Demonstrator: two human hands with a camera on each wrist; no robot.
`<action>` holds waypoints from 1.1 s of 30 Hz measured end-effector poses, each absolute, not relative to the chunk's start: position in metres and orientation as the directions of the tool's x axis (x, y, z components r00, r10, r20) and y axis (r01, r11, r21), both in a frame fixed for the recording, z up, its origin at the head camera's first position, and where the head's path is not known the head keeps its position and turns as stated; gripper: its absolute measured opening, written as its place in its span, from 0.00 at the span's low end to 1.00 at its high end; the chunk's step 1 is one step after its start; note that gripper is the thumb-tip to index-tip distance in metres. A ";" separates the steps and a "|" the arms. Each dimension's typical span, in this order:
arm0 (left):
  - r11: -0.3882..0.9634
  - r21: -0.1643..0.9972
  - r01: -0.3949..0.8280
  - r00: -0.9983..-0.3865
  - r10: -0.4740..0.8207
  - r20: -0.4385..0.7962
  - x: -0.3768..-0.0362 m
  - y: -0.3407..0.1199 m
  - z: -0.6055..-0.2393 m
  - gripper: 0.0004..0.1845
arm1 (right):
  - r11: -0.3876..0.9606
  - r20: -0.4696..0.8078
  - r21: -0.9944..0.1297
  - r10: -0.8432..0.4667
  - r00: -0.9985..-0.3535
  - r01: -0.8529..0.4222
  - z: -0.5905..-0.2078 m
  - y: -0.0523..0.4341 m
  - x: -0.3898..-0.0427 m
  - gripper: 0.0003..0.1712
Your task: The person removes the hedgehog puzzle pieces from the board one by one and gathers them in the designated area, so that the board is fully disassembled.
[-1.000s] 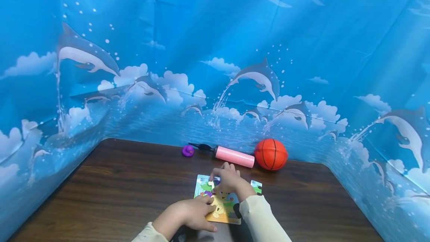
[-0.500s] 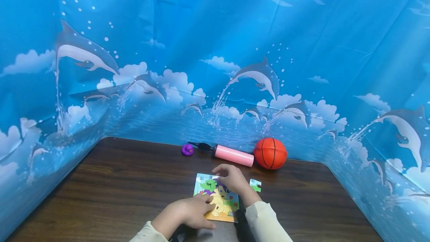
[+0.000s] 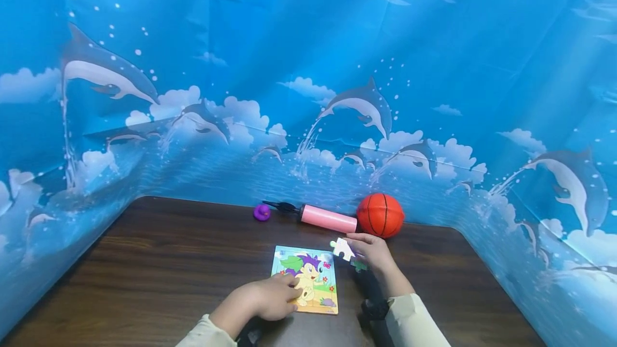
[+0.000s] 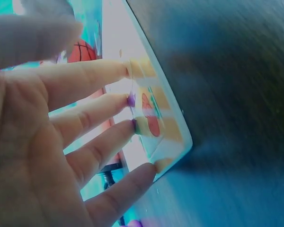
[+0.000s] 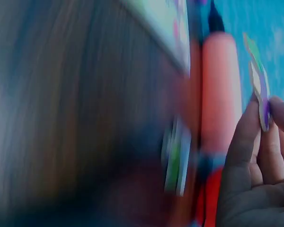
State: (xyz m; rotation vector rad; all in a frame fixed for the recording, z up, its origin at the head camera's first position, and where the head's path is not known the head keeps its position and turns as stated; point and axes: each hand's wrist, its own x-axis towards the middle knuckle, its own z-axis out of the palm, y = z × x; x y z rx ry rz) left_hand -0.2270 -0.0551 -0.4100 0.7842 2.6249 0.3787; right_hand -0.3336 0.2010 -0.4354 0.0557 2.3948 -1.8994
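Note:
A jigsaw puzzle (image 3: pixel 308 283) with a cartoon animal in a purple mane lies in a light tray on the dark table. My left hand (image 3: pixel 265 298) rests on its left side; in the left wrist view the straight fingers (image 4: pixel 92 116) touch the puzzle's surface (image 4: pixel 154 113). My right hand (image 3: pixel 378 256) is raised to the right of the puzzle, pinching a loose puzzle piece (image 3: pixel 341 249) between thumb and fingertips. Seen edge-on in the right wrist view, this puzzle piece (image 5: pixel 259 82) shows green and purple. Another green puzzle piece (image 3: pixel 359 266) lies beneath the right hand, partly hidden.
Along the table's far edge sit a purple rubber duck (image 3: pixel 262 212), a pink hand pump (image 3: pixel 329 219) with a black end, and an orange toy basketball (image 3: pixel 381 215). A blue dolphin-print curtain (image 3: pixel 299 68) surrounds the table (image 3: pixel 168 261).
My right hand has moved right, off the puzzle, and now holds a puzzle piece over the spot beside the other piece. The left hand stays on the puzzle. The head view has shifted slightly.

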 end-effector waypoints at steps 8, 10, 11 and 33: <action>0.806 0.335 0.489 -0.781 0.575 -0.244 -0.227 -0.056 -0.410 0.21 | 0.320 -0.116 -0.936 0.110 -0.987 0.146 -0.441 0.284 -0.319 0.14; 0.811 0.329 0.484 -0.785 0.569 -0.246 -0.227 -0.057 -0.410 0.21 | 0.338 -0.124 -0.927 0.125 -0.984 0.160 -0.445 0.293 -0.319 0.14; 0.813 0.326 0.483 -0.786 0.566 -0.249 -0.228 -0.058 -0.410 0.21 | 0.337 -0.129 -0.926 0.136 -0.982 0.169 -0.447 0.297 -0.319 0.14; 0.783 0.365 0.503 -0.774 0.596 -0.214 -0.234 -0.063 -0.410 0.20 | 0.793 0.070 -0.599 0.190 -0.979 0.111 -0.435 0.282 -0.326 0.11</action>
